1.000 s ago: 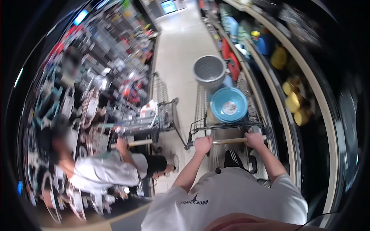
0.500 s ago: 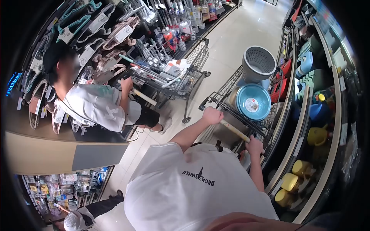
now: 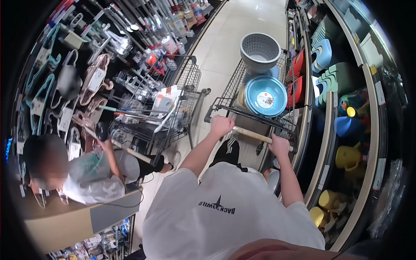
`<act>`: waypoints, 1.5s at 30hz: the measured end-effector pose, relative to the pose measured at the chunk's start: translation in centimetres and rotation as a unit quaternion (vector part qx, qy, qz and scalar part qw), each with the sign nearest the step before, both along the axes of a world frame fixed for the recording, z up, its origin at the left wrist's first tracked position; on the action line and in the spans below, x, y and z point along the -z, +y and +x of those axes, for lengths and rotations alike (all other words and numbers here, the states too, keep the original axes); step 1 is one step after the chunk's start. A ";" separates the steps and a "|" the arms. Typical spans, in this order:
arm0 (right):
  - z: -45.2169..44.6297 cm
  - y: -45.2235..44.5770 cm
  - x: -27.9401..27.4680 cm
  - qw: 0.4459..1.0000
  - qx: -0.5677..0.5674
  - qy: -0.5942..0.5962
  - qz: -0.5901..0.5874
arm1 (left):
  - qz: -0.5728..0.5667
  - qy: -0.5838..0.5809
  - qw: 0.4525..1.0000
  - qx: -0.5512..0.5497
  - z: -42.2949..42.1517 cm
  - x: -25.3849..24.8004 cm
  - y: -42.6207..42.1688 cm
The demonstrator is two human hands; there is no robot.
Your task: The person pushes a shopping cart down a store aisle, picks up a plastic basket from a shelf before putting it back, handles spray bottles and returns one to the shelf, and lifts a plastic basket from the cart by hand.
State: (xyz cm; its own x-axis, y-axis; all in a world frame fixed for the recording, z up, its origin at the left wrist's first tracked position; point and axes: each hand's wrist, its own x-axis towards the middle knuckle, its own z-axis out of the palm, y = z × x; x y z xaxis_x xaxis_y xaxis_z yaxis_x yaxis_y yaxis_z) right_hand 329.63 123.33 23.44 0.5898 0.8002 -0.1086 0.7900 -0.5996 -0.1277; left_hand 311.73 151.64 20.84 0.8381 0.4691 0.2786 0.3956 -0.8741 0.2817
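Observation:
My left hand (image 3: pixel 222 125) is closed round the left part of a shopping cart's handle (image 3: pixel 251 134). Farther right on the same bar, my right hand (image 3: pixel 279 145) is wrapped round it. Beyond the bar stands the wire cart (image 3: pixel 231 88), holding a round blue basin (image 3: pixel 265 96) with a label inside. A grey perforated basket (image 3: pixel 260 51) stands in the cart's far part, behind the basin.
At the left a person (image 3: pixel 93 173) stands by another cart (image 3: pixel 186 76) holding boxes and long sticks. Hangers (image 3: pixel 93 80) hang beyond. Shelves on the right hold a blue watering can (image 3: pixel 344 125) and yellow ones (image 3: pixel 348 157). Tiled floor (image 3: pixel 234 26) runs ahead.
The view has turned, and my cart appears farther left and higher than half a second ago. The person beside the other cart appears lower left. Both my hands have stayed on the handle.

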 end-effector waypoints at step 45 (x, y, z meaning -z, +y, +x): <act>43.9 33.8 -2.9 0.999 0.021 0.037 -0.025 | 0.018 0.026 0.999 0.005 44.8 -0.6 34.5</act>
State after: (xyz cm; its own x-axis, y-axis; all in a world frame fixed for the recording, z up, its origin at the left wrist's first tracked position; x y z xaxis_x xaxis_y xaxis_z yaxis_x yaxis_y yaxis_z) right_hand 373.58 157.15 26.34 0.6121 0.7667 -0.1935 0.7529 -0.6399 -0.1539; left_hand 356.52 186.15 21.42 0.8566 0.4505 0.2515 0.3994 -0.8876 0.2296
